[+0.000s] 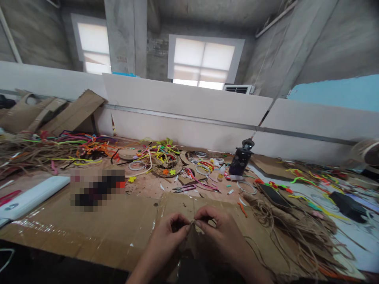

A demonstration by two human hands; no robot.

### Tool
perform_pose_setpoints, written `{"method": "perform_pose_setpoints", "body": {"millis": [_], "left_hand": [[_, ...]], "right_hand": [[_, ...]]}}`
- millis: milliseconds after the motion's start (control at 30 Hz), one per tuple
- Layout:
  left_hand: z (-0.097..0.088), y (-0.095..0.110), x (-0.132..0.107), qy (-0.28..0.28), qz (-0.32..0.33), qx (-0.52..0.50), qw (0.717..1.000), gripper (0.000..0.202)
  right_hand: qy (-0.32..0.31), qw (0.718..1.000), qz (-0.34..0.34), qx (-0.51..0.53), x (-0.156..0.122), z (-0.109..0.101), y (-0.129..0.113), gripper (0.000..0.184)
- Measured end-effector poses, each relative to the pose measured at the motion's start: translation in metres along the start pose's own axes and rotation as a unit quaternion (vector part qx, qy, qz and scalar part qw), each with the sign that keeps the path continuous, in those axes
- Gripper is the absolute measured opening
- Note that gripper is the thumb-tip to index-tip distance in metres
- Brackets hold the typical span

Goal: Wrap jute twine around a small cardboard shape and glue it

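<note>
My left hand point(175, 230) and my right hand point(215, 223) meet over the cardboard sheet point(142, 221) at the table's front. Both are closed, thumb against forefinger, the fingertips almost touching. Between them they pinch a small tan strand that looks like twine point(192, 223); its lower part is hard to make out against the cardboard. To the right of my right hand lies a loose bundle of brown twine point(293, 221), some strands trailing toward my forearm. Beyond my fingertips are thread snips point(186, 188) with pink handles.
A dark phone point(274, 196) rests by the twine bundle. Behind stand a black cylinder point(240, 159) and a small glue bottle point(221, 172). A twine wreath with coloured pieces point(167, 167) lies mid-table. At left are a white box-like device point(38, 197) and tangled cords point(26, 154).
</note>
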State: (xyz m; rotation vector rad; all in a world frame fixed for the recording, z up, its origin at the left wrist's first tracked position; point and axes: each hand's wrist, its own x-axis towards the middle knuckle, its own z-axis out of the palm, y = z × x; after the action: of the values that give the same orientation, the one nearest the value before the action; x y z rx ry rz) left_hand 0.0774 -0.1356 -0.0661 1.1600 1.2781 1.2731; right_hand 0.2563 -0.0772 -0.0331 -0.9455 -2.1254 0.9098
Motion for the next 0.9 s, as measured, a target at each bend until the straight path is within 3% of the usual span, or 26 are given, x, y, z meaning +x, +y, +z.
{"method": "perform_pose_setpoints", "body": {"millis": [367, 900], "left_hand": [[-0.002, 0.004, -0.001, 0.033, 0.008, 0.020, 0.999, 0.017], [0.000, 0.005, 0.001, 0.045, -0.013, -0.025, 0.999, 0.030]], "right_hand": [[0.047, 0.997, -0.057, -0.035, -0.002, 0.017, 0.004, 0.013], [0.056, 0.992, -0.084, -0.081, -0.004, 0.023, 0.006, 0.019]]}}
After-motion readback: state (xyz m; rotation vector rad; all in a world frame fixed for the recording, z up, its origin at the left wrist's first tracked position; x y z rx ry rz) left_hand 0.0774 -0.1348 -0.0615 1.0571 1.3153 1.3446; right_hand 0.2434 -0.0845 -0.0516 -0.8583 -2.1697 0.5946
